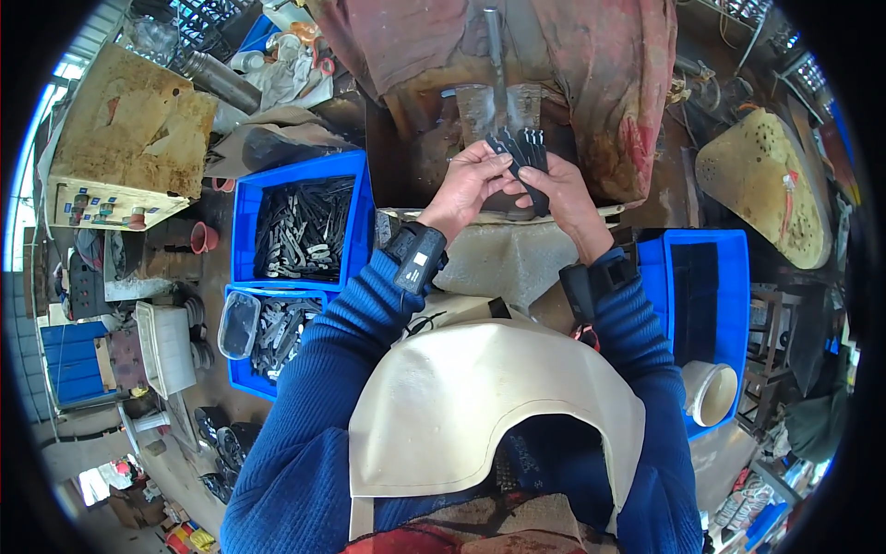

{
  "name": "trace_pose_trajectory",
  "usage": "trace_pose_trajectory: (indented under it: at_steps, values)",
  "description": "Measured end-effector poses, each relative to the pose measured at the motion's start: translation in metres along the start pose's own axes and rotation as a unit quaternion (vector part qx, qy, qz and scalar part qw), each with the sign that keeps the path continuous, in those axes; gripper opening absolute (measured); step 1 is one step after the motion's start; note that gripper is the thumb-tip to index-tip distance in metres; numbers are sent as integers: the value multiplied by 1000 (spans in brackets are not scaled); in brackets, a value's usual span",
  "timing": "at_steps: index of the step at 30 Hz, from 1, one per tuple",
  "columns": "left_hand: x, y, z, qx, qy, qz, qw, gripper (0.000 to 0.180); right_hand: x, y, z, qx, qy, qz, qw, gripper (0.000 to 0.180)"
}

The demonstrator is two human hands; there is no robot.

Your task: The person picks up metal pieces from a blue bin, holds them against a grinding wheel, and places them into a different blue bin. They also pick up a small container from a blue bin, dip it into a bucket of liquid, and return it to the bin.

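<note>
A fanned bunch of flat, narrow black pieces with notched, shiny ends (528,155) is held up in front of me; their exact kind I cannot make out. My right hand (565,196) grips the bunch, its thumb pressed across the flat faces. From the other side, the fingers of my left hand (469,182) pinch the pieces at the left edge of the fan. Just beyond the hands stands a machine with a metal rod (496,69) rising upright, framed by a stained reddish cloth (406,42). The undersides of the pieces are hidden by my fingers.
At my left, a blue crate (354,231) holds many dark and greyish strips; a second blue crate (249,380) with similar strips and a clear plastic tub (239,325) sits nearer. On the right is another blue crate (734,314) with a whitish bucket (712,395). A pale apron (480,397) covers my lap.
</note>
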State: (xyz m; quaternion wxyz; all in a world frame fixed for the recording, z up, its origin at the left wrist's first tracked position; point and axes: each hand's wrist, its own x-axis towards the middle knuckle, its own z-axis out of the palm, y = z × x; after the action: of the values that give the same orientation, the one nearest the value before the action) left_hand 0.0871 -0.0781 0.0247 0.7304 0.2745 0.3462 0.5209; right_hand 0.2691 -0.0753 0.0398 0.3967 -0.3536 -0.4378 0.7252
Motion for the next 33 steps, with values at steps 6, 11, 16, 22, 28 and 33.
trace_pose_trajectory:
  at_steps: [6, 11, 16, 22, 28, 33]
  values:
    - [-12, 4, 8, 51, 12, -5, 999, 5, 3, 11, -8, 6, 10, 14, 1000, 24]
    - [-19, 5, 8, 87, 39, 24, 995, 9, 1, 7, 1, 22, 80, 32, 996, 24]
    - [-15, 9, 16, 11, -55, 34, 998, 7, -5, -11, 10, 102, 18, 47, 993, 26]
    - [-20, 20, 13, 42, -139, -22, 989, 15, -8, -2, 13, 41, -73, 42, 996, 33]
    - [-23, 21, 24, 62, -54, 36, 996, 45, -16, -17, 31, 150, -79, 90, 981, 37]
    - [-28, 28, 38, -34, 8, 44, 998, 61, -18, -14, 32, 227, -76, 61, 969, 38]
